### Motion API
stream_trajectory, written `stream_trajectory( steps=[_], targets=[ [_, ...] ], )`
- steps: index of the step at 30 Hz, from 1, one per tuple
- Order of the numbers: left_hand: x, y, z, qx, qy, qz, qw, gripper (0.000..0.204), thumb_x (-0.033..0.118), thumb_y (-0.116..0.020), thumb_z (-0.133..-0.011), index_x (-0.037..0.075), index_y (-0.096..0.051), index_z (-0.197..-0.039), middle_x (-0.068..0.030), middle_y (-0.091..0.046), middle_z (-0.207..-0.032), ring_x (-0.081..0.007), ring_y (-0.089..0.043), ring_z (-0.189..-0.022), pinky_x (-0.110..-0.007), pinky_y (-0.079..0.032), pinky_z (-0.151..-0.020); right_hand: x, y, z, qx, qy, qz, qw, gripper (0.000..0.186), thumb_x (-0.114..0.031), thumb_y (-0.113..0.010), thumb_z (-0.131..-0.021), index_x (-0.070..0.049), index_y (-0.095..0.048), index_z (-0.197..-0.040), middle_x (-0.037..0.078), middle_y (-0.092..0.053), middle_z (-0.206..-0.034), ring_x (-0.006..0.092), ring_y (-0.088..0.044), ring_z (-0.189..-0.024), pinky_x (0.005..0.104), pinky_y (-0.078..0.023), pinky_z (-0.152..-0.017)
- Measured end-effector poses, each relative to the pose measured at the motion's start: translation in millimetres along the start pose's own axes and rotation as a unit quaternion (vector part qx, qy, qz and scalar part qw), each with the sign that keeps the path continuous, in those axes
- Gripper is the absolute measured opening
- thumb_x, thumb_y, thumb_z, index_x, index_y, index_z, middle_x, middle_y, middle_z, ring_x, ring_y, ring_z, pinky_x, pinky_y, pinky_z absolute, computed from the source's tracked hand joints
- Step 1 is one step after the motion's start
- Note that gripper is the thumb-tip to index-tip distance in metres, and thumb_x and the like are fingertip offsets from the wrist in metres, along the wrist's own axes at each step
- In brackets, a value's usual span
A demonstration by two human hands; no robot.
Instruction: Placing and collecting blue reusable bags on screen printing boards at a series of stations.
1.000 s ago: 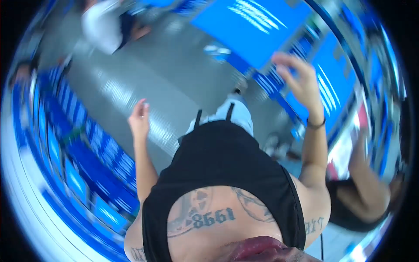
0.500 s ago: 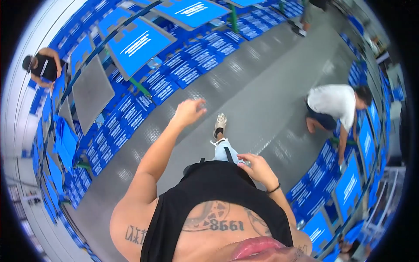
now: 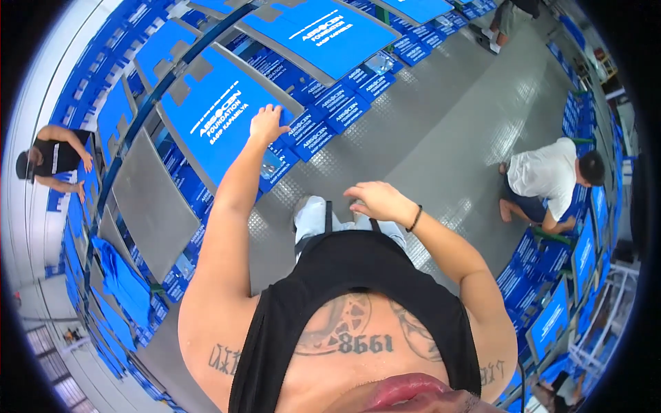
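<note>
My left hand [image 3: 268, 125] reaches over the near right part of a blue fabric panel [image 3: 196, 110] with white print, which lies flat on a grey board. Its fingers are apart and hold nothing; whether the fingertips touch the fabric I cannot tell. In front of my waist, above the floor, hovers my right hand [image 3: 382, 204], with a dark bracelet at the wrist. That hand is empty, its fingers loosely bent and apart. Farther along the row is another printed blue panel [image 3: 323, 45], and nearer on the left sits a bare grey board [image 3: 155, 206].
Under the boards are rows of blue printed pieces [image 3: 337, 110]. Grey flooring [image 3: 427, 138] runs between two racks. A person in a black top [image 3: 58, 155] works at the left, another in a white shirt [image 3: 544, 175] crouches right, and a third [image 3: 509, 24] stands far off.
My left hand has moved forward and left, from above the floor to over the printed blue panel. My body is closer to the rack. The right hand stays empty before my waist.
</note>
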State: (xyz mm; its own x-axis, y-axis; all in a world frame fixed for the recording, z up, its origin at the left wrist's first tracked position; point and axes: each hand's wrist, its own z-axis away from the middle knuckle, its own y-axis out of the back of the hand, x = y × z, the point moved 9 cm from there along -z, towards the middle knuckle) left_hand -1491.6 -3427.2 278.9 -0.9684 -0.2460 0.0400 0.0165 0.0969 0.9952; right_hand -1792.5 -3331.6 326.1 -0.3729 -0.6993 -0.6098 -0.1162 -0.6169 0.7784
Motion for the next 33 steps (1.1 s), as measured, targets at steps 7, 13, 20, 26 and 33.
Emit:
stream_trajectory(
  steps=[7,13,20,26,33],
  targets=[
    [-51,21,-50,-0.048,-0.128,0.166,0.977,0.018,0.024,-0.067,-0.082,0.007,-0.069,-0.084,-0.0163,-0.068,-0.081,-0.0362,-0.066,-0.079,-0.047,-0.052,-0.072,-47,-20,-145,0.046,-0.035,-0.130,0.990,0.047,-0.025,-0.065,-0.087,-0.013,-0.045,-0.127,0.018,-0.065,-0.098,0.0375,-0.063,-0.093,0.0471,-0.050,-0.079],
    [-80,74,-65,-0.129,-0.161,0.279,0.938,0.033,0.012,-0.064,-0.082,0.012,-0.059,-0.115,-0.0155,-0.062,-0.065,-0.0339,-0.062,-0.064,-0.044,-0.048,-0.060,-125,-71,-295,-0.035,-0.035,-0.184,0.982,0.078,-0.041,-0.062,-0.089,-0.021,-0.020,-0.151,0.029,-0.065,-0.101,0.0442,-0.062,-0.098,0.0479,-0.049,-0.086],
    [-65,88,-71,-0.148,-0.260,0.262,0.918,0.022,0.014,-0.063,-0.083,0.004,-0.072,-0.101,-0.0138,-0.072,-0.088,-0.0219,-0.067,-0.075,-0.034,-0.052,-0.073,-115,-141,-342,0.143,-0.026,-0.172,0.974,0.028,-0.031,-0.064,-0.076,-0.003,-0.068,-0.072,0.022,-0.065,-0.072,0.0414,-0.064,-0.071,0.0492,-0.052,-0.065],
    [44,180,-101,-0.078,-0.320,0.272,0.904,0.016,0.008,-0.060,-0.086,0.001,-0.073,-0.093,-0.0062,-0.064,-0.066,-0.0095,-0.060,-0.063,-0.025,-0.046,-0.057,-124,-12,-195,0.398,-0.006,-0.303,0.866,0.014,-0.012,-0.059,-0.075,-0.004,-0.070,-0.077,0.015,-0.068,-0.075,0.0339,-0.066,-0.071,0.0413,-0.052,-0.067],
    [321,185,-32,-0.278,-0.461,0.342,0.770,0.026,0.002,-0.062,-0.086,-0.003,-0.067,-0.111,-0.0060,-0.067,-0.083,-0.0114,-0.062,-0.073,-0.023,-0.050,-0.069,-65,-11,141,0.621,-0.313,-0.225,0.683,0.056,-0.013,-0.064,-0.081,-0.008,-0.043,-0.132,0.020,-0.065,-0.100,0.0378,-0.064,-0.091,0.0453,-0.052,-0.077]
  ],
)
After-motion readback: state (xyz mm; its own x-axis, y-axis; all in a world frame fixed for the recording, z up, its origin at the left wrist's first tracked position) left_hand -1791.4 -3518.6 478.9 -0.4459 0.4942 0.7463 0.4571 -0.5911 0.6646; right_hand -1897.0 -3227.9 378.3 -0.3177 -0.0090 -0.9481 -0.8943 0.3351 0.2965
